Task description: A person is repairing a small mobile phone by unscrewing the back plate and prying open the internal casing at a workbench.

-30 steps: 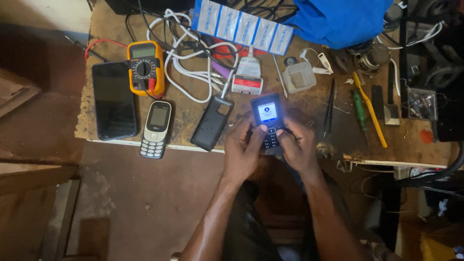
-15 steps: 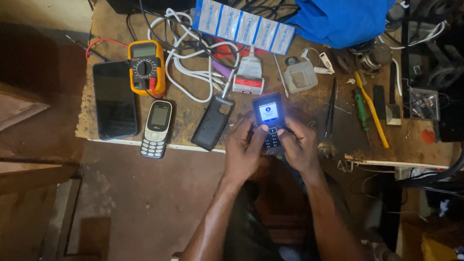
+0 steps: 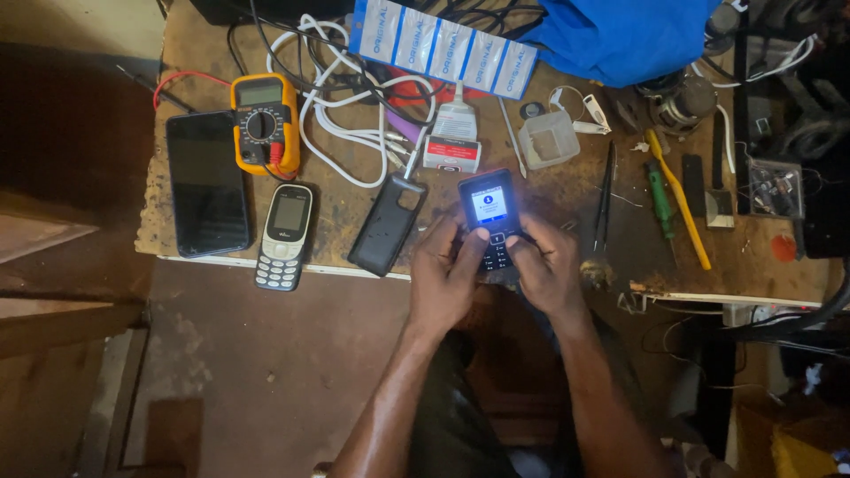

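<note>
Presently I have both hands clamped on a small keypad phone (image 3: 491, 217) with its screen lit, held at the near edge of the worktop (image 3: 567, 190). My left hand (image 3: 449, 274) grips its left side with the thumb on the keys; my right hand (image 3: 544, 270) grips the right side, thumb also on the keypad. The two hands sit close together, fingers wrapped behind the handset.

Just left of the phone a black case (image 3: 387, 225) lies face down, tilted. Further left a grey handset (image 3: 285, 236) rests at the worktop's edge, overhanging slightly, and beside it a large dark smartphone (image 3: 207, 184), screen off. An orange multimeter (image 3: 264, 123) lies behind those two, with a red lead attached. White cable (image 3: 332, 97) is looped behind the case. To the right of my hands I note tweezers (image 3: 605, 199), a green screwdriver (image 3: 660, 199) and a yellow tool (image 3: 680, 199), all well apart from the phone. Blue cloth (image 3: 620, 35) covers the far edge.
</note>
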